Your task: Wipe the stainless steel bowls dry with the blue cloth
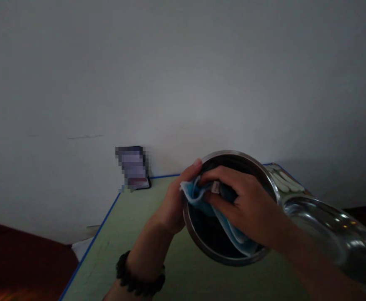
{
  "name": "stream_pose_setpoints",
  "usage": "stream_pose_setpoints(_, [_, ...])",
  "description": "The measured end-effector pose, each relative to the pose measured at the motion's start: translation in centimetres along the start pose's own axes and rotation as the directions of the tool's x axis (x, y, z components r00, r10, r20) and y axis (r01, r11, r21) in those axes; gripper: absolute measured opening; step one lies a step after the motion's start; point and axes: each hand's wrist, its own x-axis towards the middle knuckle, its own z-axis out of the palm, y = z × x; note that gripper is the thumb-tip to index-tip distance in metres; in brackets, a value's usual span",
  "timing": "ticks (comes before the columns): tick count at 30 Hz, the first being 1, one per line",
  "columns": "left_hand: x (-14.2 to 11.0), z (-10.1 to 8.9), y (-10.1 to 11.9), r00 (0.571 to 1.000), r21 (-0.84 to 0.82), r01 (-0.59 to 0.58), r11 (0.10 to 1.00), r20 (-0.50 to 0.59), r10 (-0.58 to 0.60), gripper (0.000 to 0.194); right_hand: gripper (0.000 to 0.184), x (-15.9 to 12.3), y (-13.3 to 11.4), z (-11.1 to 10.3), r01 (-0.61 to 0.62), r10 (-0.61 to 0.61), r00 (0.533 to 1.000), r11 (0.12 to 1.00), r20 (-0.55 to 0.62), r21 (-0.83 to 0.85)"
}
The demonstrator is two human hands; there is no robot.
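A round stainless steel bowl [233,261] is tilted with its opening toward me, over the green table. My left hand [174,205] grips its left rim, thumb on top; the other fingers are hidden behind the bowl. My right hand [248,200] is closed on a blue cloth [229,228] with white edging and a small tag, pinched between thumb and fingers. The cloth lies against the inner left side near the rim, and its lower end hangs inside the bowl. Shadow hides most of the bowl's inside.
A larger steel basin [333,234] stands at the right. Several white, spoon-like pieces [285,179] lie behind it near the table's back corner. A phone [134,167], partly blurred, leans against the wall [183,75]. Blue edging borders the green table [107,251].
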Motion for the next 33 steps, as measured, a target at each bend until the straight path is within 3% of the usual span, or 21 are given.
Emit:
stream_pose_setpoints(2, [-0.1,0.0,0.1,0.998,0.011,-0.055,0.998,-0.026,0.056,0.026,0.021,0.0,0.0,0.1,0.012,-0.012,0.999,1.0,0.038,0.013])
stream_pose_setpoints(4, [0.0,-0.1,0.1,0.99,0.046,-0.122,0.991,-0.058,0.124,0.02,0.021,0.0,0.0,-0.1,0.042,-0.049,0.983,0.998,0.178,0.044])
stream_pose_setpoints(6, [0.0,-0.1,0.2,0.994,0.064,-0.088,0.994,-0.066,0.092,0.022,0.021,0.0,0.1,-0.3,0.055,-0.067,0.962,0.997,0.266,0.053])
stream_pose_setpoints(7, [0.1,-0.1,0.3,0.997,0.06,-0.042,0.997,-0.065,0.046,0.026,0.02,0.0,0.2,-0.4,0.054,-0.063,0.965,0.998,0.256,0.044])
stream_pose_setpoints(9, [0.1,0.1,0.5,0.998,0.04,0.0,0.999,-0.066,0.003,0.035,0.021,0.0,0.3,-0.3,0.037,-0.037,0.988,0.999,0.151,0.005])
stream_pose_setpoints(12, [0.0,0.6,0.6,0.997,0.01,-0.059,0.998,-0.039,0.06,0.043,0.023,0.1,0.6,0.3,-0.006,0.001,0.997,0.998,-0.081,-0.068])
stream_pose_setpoints(14, [0.0,0.9,0.3,0.994,0.006,-0.104,0.995,0.025,0.104,0.042,0.023,0.1,1.0,0.7,-0.054,0.025,0.972,0.991,-0.235,-0.119])
stream_pose_setpoints(17, [0.1,1.3,-0.8,0.975,0.0,-0.201,0.98,0.094,0.2,0.036,0.026,0.1,1.7,1.2,-0.126,0.049,0.895,0.981,-0.443,-0.146])
stream_pose_setpoints(20, [0.5,1.6,-1.9,0.957,0.013,-0.286,0.958,0.06,0.284,0.036,0.032,0.0,2.2,1.7,-0.153,0.073,0.857,0.982,-0.51,-0.115])
stream_pose_setpoints(25, [0.6,1.2,-1.8,0.982,0.029,-0.184,0.982,-0.04,0.185,0.044,0.031,-0.1,1.9,2.2,-0.058,0.014,0.942,0.991,-0.335,-0.121])
stream_pose_setpoints(29, [0.4,0.6,-1.0,0.976,0.061,-0.164,0.985,-0.135,0.171,0.046,0.03,0.1,1.4,1.5,0.017,-0.047,0.972,0.991,-0.23,-0.129])
stream_pose_setpoints(33, [0.3,0.3,-0.4,0.996,0.042,-0.064,0.997,-0.062,0.066,0.046,0.022,0.3,1.2,0.3,0.069,-0.066,0.994,0.997,0.083,-0.044])
